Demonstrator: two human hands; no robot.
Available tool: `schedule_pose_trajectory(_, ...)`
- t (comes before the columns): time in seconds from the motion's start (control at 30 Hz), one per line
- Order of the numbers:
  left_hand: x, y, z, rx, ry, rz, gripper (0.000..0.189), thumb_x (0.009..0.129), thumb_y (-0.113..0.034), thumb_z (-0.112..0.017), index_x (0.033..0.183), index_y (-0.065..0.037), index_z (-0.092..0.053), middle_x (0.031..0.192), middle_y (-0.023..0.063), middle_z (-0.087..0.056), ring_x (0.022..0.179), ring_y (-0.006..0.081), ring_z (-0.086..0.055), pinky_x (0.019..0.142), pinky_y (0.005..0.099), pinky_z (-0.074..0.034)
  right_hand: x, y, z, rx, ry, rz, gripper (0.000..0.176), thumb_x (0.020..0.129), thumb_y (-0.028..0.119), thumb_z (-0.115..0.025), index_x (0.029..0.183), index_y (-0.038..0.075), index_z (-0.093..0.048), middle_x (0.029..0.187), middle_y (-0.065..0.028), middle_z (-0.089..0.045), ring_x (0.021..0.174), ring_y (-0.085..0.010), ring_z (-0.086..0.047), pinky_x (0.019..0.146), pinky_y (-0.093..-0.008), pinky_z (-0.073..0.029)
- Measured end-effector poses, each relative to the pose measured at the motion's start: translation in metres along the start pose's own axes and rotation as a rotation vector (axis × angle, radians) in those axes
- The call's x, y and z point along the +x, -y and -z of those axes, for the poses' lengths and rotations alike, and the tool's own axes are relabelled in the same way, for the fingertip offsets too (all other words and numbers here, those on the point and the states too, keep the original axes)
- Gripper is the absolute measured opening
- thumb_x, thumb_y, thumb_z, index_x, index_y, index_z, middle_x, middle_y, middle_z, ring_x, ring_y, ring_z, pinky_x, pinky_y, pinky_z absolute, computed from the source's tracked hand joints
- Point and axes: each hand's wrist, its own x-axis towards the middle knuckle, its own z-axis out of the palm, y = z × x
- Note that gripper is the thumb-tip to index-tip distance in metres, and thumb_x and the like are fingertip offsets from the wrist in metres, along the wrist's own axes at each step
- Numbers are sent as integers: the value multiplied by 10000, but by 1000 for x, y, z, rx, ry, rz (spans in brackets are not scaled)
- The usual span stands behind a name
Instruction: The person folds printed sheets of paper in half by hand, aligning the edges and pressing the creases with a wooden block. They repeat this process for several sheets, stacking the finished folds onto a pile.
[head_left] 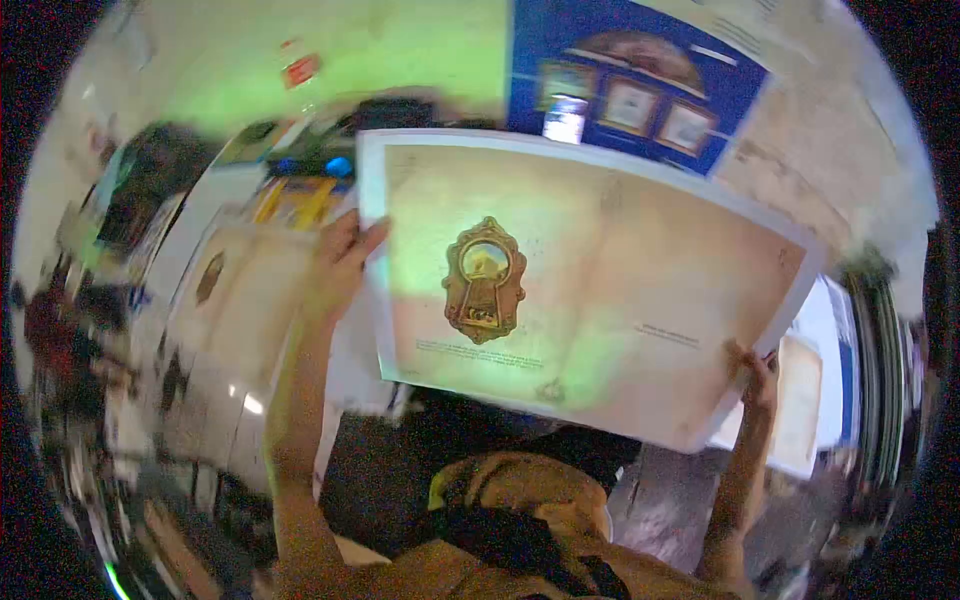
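Observation:
A large printed sheet with a white border and a cream ground is held up in front of my body, tilted down to the right. On its left half is an ornate golden keyhole plate picture with a few lines of small text under it. My left hand grips the sheet's left edge, thumb on the near face. At the lower right edge, my right hand pinches the paper between thumb and fingers. The fingers behind the sheet are partly hidden.
More printed sheets lie on a surface at the left, near a yellow item. Other printed sheets lie at the right beside a dark ridged stack. A blue poster and a small bright screen are beyond.

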Motion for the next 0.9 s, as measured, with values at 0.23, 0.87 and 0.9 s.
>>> schedule_pose_trajectory(0.23, 14, -2, -64, 174, 48, -106, 269, 900, -150, -624, 1118, 6, -600, 1046, 52, -635, 931, 98, -564, 845, 246, -439, -17, -42, 37, 245, 5, 96, 583, 821, 74, -706, 1314, -1, -403, 1172, -105, -587, 1038, -219, -582, 904, -348, -479)
schedule_pose_trajectory(0.87, -16, 75, -95, 74, 41, 52, 278, 805, -91, -722, 1047, -26, -601, 953, 33, -621, 869, 122, -562, 783, 280, -451, -40, -77, 11, 199, -99, 42, 348, 769, 189, -763, 989, 6, -566, 923, -50, -593, 843, -138, -535, 763, -299, -440)
schedule_pose_trajectory(0.9, -17, 76, -98, 80, -10, 77, 266, 808, -100, -719, 1035, -23, -604, 939, 33, -624, 852, 122, -562, 770, 281, -452, -39, -81, 9, 221, -107, 67, 339, 771, 200, -765, 972, 8, -572, 912, -46, -589, 836, -135, -527, 751, -297, -434)
